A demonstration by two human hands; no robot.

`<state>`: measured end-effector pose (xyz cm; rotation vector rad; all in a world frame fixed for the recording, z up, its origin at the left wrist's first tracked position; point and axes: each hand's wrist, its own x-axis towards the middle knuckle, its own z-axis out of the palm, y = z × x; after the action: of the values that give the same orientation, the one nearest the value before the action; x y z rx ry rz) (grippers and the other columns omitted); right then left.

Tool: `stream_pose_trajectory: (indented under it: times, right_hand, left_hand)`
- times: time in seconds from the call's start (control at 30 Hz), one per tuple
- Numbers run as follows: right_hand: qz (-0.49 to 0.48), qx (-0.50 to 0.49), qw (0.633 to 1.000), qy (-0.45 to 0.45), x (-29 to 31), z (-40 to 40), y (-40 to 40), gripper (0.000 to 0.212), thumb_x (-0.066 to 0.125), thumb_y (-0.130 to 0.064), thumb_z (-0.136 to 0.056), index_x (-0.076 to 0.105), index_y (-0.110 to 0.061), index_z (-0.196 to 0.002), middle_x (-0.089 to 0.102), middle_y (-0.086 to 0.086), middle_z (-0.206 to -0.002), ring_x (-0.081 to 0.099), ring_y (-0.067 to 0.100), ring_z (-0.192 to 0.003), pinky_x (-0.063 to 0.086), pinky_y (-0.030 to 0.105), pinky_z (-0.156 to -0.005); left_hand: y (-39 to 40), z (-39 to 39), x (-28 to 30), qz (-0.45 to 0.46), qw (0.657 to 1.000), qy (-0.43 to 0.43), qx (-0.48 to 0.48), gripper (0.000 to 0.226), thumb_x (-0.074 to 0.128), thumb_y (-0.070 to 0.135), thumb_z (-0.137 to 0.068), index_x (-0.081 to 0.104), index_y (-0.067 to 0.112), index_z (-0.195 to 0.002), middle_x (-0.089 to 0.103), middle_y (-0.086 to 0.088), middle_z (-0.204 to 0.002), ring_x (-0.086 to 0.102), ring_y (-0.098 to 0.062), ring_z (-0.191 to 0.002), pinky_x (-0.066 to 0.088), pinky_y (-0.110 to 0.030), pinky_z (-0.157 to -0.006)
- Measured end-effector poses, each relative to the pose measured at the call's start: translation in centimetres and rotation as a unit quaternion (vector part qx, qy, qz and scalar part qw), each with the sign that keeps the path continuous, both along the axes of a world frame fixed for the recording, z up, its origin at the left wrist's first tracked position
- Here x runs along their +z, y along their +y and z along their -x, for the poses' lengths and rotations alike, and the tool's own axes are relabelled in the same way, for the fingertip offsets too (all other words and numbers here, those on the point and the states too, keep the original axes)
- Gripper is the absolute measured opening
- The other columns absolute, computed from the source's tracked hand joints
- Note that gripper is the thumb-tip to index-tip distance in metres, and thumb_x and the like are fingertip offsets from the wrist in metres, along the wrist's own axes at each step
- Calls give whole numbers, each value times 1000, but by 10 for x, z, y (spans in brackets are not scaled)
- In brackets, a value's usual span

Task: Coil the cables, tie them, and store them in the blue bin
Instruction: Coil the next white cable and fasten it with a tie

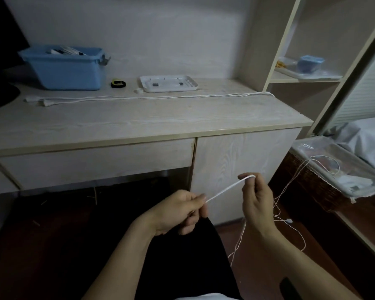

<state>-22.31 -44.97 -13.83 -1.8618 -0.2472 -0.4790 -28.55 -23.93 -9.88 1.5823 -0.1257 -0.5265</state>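
1. Left hand (178, 211) pinches the thin white cable (227, 188) between thumb and forefinger, the other fingers curled under
2. Right hand (256, 202) holds the same cable looped over its raised fingers (246, 177), clamped at the bend, so a taut doubled stretch runs between the two hands
3. From the right hand the slack drops in loose loops towards the floor and trails up to the wicker basket (312, 182) on the right
4. Up on the bench (139, 118), a second white cable (149, 97) lies stretched nearly from left edge to right edge
5. Blue bin (67, 71) sits at the back left corner, a black-and-yellow tie (118, 83) and a white tray (168, 83) just beside it
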Motion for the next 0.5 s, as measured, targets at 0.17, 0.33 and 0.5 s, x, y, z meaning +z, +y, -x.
stream_pose_trajectory:
  times: [0.17,0.33,0.5]
  right_hand:
    - [47,22,996,71,-6,0,1,24,45,-24,-105,67,-21,-96,56,-6,-66,52,4,-59,37,13,-53]
    - [26,124,984,122,-6,6,6,21,69,-17,-92,55,-20,-108,51,-3,-65,46,5,-53,38,16,-49]
    - [170,252,952,35,-8,13,17,5,67,-21,-95,64,-20,-99,56,-13,-76,52,6,-62,41,15,-58]
  left_hand:
    - [23,11,-21,53,998,31,18,30,41,24,-105,52,9,-81,28,0,-49,27,-11,-37,21,-23,-40]
    - [30,-4,-23,431,862,52,263,29,42,28,-97,56,9,-80,25,7,-47,21,-6,-35,15,-22,-39]
    - [31,-10,-23,505,786,9,357,31,32,27,-106,61,17,-109,33,5,-64,32,-10,-53,33,-28,-70]
